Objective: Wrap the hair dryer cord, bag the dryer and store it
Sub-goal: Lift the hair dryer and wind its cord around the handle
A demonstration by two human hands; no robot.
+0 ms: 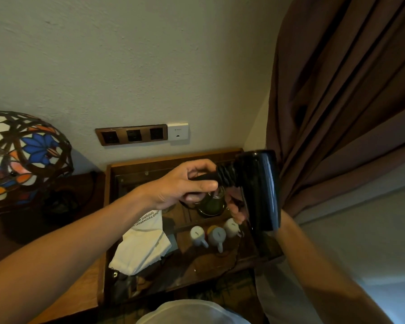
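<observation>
At the bottom of the frame, a pale garment edge [187,312] is seen, with both forearms reaching up and away from it. Beyond this, at lower centre, a white cloth bag [143,244] with printed lettering is laid on the glass-topped tabletop [220,274], well below the hands. Three small white cups [214,235] are set just right of the bag, and a dark glass vessel [212,202] stands behind them, directly under the hands.

The hair dryer [257,188] is held in the air above the tabletop at centre right. Its barrel is seen nearly end-on as a dark upright drum, while its handle runs roughly horizontal toward the left of the frame. The cord [225,175] is wound in close turns around the handle next to the barrel. The left hand [185,183] is curled round the free end of the handle, thumb and fingers pinching there. The right hand [236,206] is largely hidden behind the barrel; its fingertips are curled against the barrel's underside, supporting it.

The wrapping is judged nearly complete. For bagging, the dryer must be brought down and left toward the bag, and the left hand is the nearer one.

Further back, a socket panel [131,134] is mounted on the wall, a stained-glass lamp [21,155] occupies the left edge, and a brown curtain [348,90] hangs at upper right.
</observation>
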